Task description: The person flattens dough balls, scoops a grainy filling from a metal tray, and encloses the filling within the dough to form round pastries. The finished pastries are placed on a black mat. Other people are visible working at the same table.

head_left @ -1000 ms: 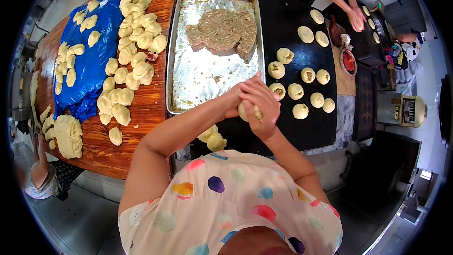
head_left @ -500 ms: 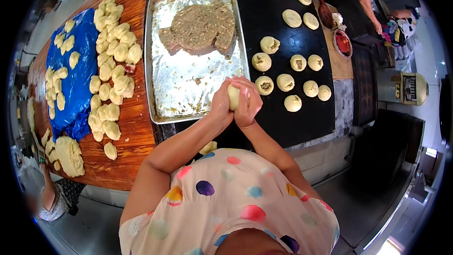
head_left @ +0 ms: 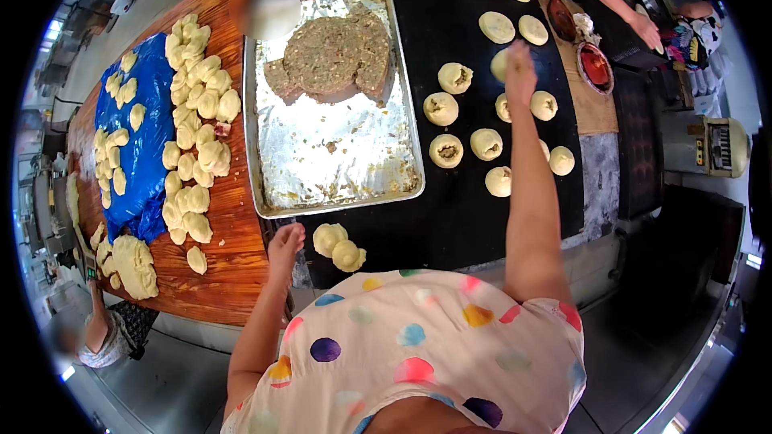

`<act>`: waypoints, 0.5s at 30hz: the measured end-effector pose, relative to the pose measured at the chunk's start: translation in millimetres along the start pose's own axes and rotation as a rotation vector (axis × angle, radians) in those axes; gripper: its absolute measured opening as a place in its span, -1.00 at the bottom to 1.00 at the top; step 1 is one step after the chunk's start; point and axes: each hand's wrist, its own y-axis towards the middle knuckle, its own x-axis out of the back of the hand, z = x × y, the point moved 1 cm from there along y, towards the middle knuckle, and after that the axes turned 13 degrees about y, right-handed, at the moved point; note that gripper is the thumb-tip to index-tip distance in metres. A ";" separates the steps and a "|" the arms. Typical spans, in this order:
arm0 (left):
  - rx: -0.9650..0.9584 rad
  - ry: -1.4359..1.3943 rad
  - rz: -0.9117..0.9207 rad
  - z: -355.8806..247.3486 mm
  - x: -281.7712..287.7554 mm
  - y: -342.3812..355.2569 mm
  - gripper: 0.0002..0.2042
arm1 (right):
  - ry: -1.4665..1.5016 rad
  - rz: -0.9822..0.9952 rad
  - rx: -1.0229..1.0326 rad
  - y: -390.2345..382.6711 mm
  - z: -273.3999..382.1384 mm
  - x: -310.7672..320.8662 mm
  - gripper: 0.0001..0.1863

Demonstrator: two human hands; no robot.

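My right hand (head_left: 521, 76) reaches far across the black baking sheet (head_left: 386, 233) with its fingers closed at the side of a pale stuffed dough ball (head_left: 500, 65). The hand partly covers that ball. Several more stuffed balls, some showing brown filling at the top, such as this dough ball (head_left: 455, 78), sit around it. My left hand (head_left: 285, 247) hovers by the near left corner of the metal tray (head_left: 338, 207), fingers loosely curled and holding nothing. Just right of it lie two dough pieces (head_left: 338, 247). A brown filling mound (head_left: 334, 56) rests in the tray.
On the wooden table (head_left: 241, 265) at left are a blue plastic sheet (head_left: 145, 137), piled dough pieces (head_left: 189, 124) and a larger dough lump (head_left: 134, 265). Flattened rounds (head_left: 497, 27) lie at the far side. A red-filled bowl (head_left: 593, 67) and another person's hand (head_left: 646, 32) are at far right.
My hands, cupped together around a dough ball, have parted. The right moved far and right with the ball; the left moved left and nearer, uncovering two dough pieces.
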 end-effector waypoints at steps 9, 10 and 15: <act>0.279 -0.155 -0.046 76.9 -48.9 -26.5 -0.59 | 0.259 0.289 -0.318 -191.8 81.1 16.2 -0.78; 0.348 -0.215 -0.043 61.0 -53.3 -28.9 -0.67 | 0.297 0.405 -0.324 -230.1 82.4 19.9 -0.77; 0.364 -0.340 0.131 78.3 -56.9 -14.0 -0.76 | 0.423 0.727 -0.464 -398.2 92.1 -28.5 -0.58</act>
